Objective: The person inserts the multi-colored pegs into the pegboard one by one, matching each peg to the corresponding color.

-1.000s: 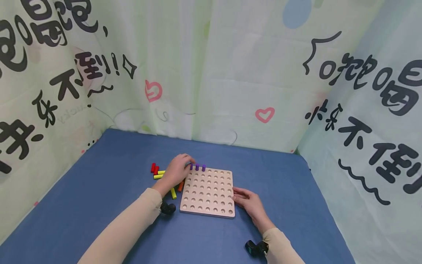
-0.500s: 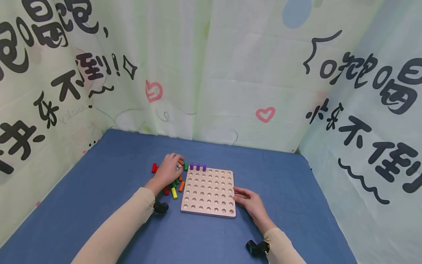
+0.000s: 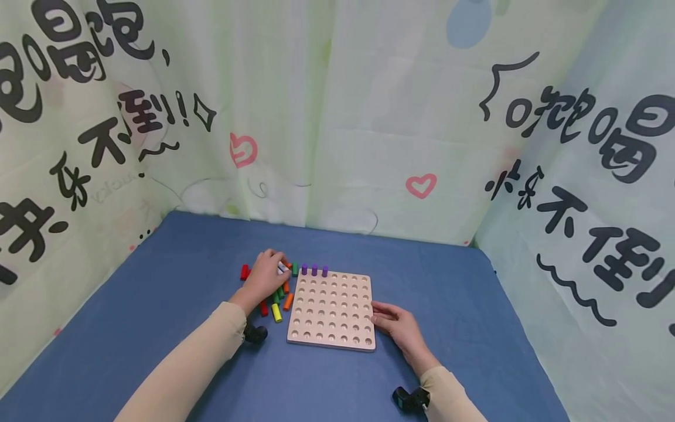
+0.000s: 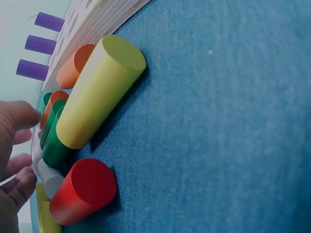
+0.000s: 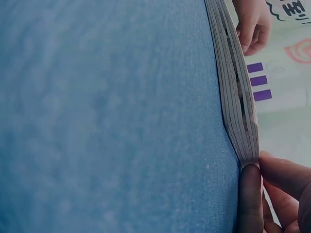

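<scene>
A pale wooden pegboard [image 3: 332,310] with rows of round holes lies on the blue cloth. Three purple pegs [image 3: 314,271] stand upright in its far-left holes. My left hand [image 3: 263,275] reaches over the loose pegs left of the board. In the left wrist view its thumb and fingers [image 4: 22,187] are apart beside green pegs [image 4: 56,153] and a pale grey peg [image 4: 50,179], with nothing seen between them. A yellow peg [image 4: 99,92] and a red peg [image 4: 85,194] lie closer. My right hand [image 3: 398,325] pinches the board's right edge between thumb and fingers.
More loose pegs lie around the left hand, including a red one [image 3: 245,272] and an orange one [image 3: 287,302]. A green peg [image 3: 295,269] is by the board's far-left corner. A printed curtain [image 3: 348,117] rises behind the blue cloth [image 3: 337,387].
The left hand has let go of a purple peg in the far-left corner of the board and moved left over the loose pegs. My right hand stays at the board's right edge.
</scene>
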Demonstrator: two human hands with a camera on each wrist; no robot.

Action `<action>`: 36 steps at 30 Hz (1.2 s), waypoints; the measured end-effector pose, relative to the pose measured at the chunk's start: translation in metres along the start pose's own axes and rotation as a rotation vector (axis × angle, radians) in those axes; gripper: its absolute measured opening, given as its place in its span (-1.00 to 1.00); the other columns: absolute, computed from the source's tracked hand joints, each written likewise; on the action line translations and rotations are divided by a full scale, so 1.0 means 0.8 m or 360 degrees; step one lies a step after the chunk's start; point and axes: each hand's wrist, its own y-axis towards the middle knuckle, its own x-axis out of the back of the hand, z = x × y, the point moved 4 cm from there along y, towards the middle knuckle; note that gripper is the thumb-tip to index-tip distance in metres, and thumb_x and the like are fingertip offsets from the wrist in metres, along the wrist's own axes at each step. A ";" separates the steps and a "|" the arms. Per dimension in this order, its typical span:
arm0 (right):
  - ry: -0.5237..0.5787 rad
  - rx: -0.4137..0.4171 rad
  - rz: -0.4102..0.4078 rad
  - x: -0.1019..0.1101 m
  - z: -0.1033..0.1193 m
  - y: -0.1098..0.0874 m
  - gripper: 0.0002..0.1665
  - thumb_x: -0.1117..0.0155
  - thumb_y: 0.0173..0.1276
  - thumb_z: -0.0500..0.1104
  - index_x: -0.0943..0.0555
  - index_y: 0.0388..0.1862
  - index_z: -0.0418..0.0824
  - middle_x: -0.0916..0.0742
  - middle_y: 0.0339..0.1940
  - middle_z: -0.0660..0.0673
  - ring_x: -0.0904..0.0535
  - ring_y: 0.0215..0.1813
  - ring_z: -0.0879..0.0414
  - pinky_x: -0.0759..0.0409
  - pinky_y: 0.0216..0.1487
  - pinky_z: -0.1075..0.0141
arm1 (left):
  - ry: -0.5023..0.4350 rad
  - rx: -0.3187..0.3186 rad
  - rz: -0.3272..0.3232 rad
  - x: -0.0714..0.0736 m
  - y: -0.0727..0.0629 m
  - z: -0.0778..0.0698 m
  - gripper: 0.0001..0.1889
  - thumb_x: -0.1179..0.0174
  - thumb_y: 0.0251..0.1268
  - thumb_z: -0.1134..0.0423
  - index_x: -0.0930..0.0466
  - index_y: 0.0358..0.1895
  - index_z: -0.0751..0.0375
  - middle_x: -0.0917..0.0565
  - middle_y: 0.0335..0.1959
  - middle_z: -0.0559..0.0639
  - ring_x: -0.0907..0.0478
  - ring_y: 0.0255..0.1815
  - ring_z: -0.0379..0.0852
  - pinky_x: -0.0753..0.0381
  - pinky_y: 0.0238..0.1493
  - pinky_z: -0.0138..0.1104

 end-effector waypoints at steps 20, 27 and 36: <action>0.0008 0.0086 0.0010 0.001 0.003 -0.002 -0.51 -0.40 0.39 -0.30 -0.62 0.29 -0.36 -0.80 0.02 -0.27 -0.76 0.00 0.06 -0.74 -0.02 0.22 | -0.0011 0.0063 -0.0034 -0.004 -0.002 -0.008 -0.83 -0.32 0.44 0.23 -0.63 -0.01 0.15 -0.59 0.09 0.22 -0.45 0.06 0.14 -0.60 -0.01 -0.10; 0.0001 0.0080 0.0002 0.001 0.002 -0.002 -0.51 -0.39 0.40 -0.31 -0.62 0.30 -0.37 -0.79 0.04 -0.28 -0.76 0.01 0.07 -0.74 -0.02 0.22 | -0.0118 -0.0064 -0.0109 -0.001 -0.005 -0.014 -0.68 -0.31 0.42 0.31 -0.58 0.17 0.25 -0.54 0.16 0.25 -0.54 0.09 0.14 -0.66 0.09 -0.07; -0.0019 0.0069 -0.0008 0.000 0.001 -0.002 -0.52 -0.40 0.39 -0.30 -0.64 0.29 -0.33 -0.80 0.02 -0.24 -0.76 -0.02 0.12 -0.73 -0.05 0.28 | -0.0283 -0.0166 -0.0182 0.004 -0.008 -0.025 -0.61 -0.26 0.40 0.44 -0.54 0.27 0.31 -0.42 0.25 0.24 -0.59 -0.06 0.06 -0.69 -0.09 -0.17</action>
